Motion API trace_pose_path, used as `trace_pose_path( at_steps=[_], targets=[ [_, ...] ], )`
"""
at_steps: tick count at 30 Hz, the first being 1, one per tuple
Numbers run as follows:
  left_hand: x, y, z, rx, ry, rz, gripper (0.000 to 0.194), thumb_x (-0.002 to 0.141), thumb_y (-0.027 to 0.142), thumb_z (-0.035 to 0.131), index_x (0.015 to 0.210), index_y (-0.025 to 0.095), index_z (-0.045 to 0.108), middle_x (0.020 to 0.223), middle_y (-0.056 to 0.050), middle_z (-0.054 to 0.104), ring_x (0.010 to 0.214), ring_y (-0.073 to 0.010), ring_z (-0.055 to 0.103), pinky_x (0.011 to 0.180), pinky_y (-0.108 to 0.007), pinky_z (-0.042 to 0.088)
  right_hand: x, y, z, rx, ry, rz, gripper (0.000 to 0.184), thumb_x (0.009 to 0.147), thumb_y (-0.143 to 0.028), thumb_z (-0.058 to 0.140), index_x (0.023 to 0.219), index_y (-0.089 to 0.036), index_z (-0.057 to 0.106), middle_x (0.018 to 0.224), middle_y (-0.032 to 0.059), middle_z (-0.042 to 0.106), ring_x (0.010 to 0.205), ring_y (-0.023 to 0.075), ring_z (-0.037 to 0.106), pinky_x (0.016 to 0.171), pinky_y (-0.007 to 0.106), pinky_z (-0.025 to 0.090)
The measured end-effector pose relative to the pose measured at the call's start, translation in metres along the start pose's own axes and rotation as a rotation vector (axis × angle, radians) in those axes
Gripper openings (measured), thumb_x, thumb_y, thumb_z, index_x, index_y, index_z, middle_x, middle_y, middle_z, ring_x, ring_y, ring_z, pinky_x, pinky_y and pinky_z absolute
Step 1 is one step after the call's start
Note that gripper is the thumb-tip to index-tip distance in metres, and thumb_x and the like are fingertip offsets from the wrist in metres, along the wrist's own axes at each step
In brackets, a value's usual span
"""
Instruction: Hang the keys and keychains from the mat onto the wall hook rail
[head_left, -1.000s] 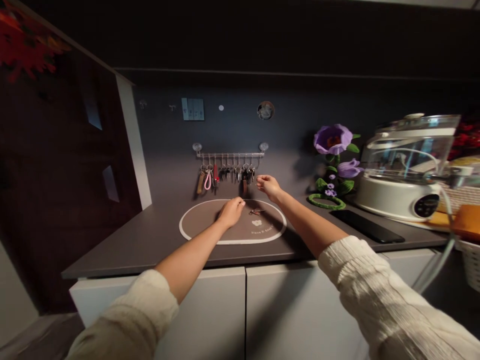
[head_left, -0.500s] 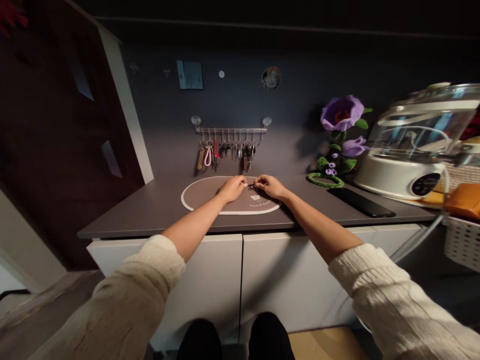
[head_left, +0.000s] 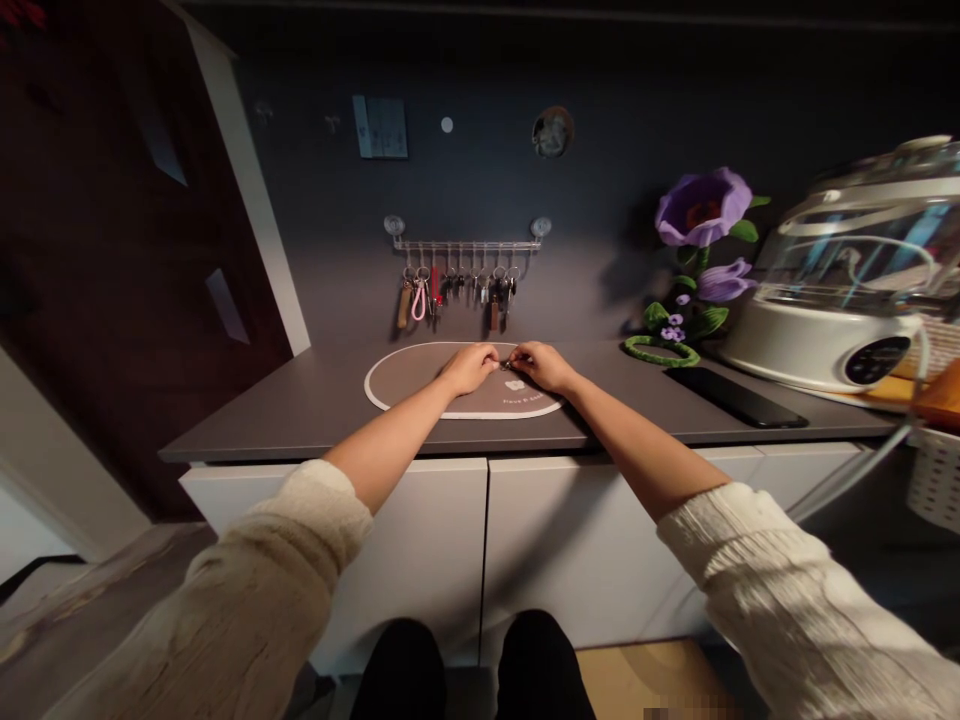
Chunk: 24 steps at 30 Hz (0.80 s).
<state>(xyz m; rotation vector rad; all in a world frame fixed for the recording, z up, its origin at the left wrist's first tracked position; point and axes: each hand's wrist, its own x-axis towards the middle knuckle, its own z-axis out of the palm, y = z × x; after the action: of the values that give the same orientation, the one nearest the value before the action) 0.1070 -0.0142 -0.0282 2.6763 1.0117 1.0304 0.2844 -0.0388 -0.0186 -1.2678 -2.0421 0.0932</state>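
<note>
My left hand (head_left: 471, 367) and my right hand (head_left: 545, 365) meet over an oval brown mat (head_left: 405, 385) on the dark counter (head_left: 300, 410). Between their fingertips sits a small bunch of keys (head_left: 508, 363), pinched from both sides just above the mat. On the wall behind, a key rack (head_left: 465, 245) holds several keys and key fobs on hooks.
A purple fabric flower (head_left: 701, 210) with a green ring base stands right of the mat. A black phone (head_left: 735, 397) lies beside it, then a white appliance (head_left: 840, 300) with a clear lid. A white basket (head_left: 937, 470) hangs at far right. White cabinet doors (head_left: 487, 540) sit below.
My right hand came down from the key rack to the mat and met my left hand on the keys. The view tilted downward.
</note>
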Motion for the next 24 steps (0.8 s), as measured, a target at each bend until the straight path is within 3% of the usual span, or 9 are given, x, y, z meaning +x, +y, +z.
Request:
trace_pose_path(
  at_steps=[5,11,18,24],
  targets=[
    [0.0,0.0003,-0.001,0.003,-0.009,-0.004,0.013,0.076,0.021,0.049,0.082,0.016,0.059,0.079,-0.002,0.059,0.074,-0.0139,0.05,0.069,-0.025,0.039,0.0016,-0.0004,-0.0008,-0.159,-0.027,-0.054,0.009,0.072,-0.013,0.054,0.072,-0.016,0.063,0.076,0.0039,0.061,0.071,0.0133,0.051,0.069,0.022,0.036],
    [0.0,0.0012,-0.0012,0.004,0.004,0.003,0.013,0.077,0.021,0.048,0.082,0.016,0.059,0.082,-0.003,0.06,0.076,-0.0146,0.051,0.07,-0.026,0.039,0.0022,-0.0004,-0.0018,-0.19,-0.027,-0.049,0.008,0.073,-0.015,0.054,0.074,-0.015,0.062,0.078,0.0053,0.061,0.072,0.0133,0.052,0.069,0.022,0.036],
    [-0.0001,-0.0004,0.0001,0.015,0.041,-0.005,0.015,0.078,0.021,0.046,0.083,0.017,0.059,0.084,-0.004,0.06,0.077,-0.0149,0.051,0.071,-0.027,0.039,0.0004,-0.0049,-0.0045,-0.043,0.053,0.036,0.01,0.075,-0.019,0.051,0.071,-0.014,0.058,0.075,0.0042,0.061,0.068,0.0117,0.051,0.067,0.022,0.036],
    [-0.0021,0.0036,-0.0018,0.013,0.063,-0.022,0.015,0.08,0.02,0.044,0.082,0.017,0.059,0.081,-0.004,0.06,0.078,-0.0151,0.051,0.072,-0.027,0.039,-0.0011,-0.0073,-0.0052,0.248,0.093,0.126,0.015,0.074,-0.029,0.051,0.07,-0.015,0.055,0.064,-0.0004,0.057,0.059,0.0091,0.047,0.062,0.022,0.036]
  ],
)
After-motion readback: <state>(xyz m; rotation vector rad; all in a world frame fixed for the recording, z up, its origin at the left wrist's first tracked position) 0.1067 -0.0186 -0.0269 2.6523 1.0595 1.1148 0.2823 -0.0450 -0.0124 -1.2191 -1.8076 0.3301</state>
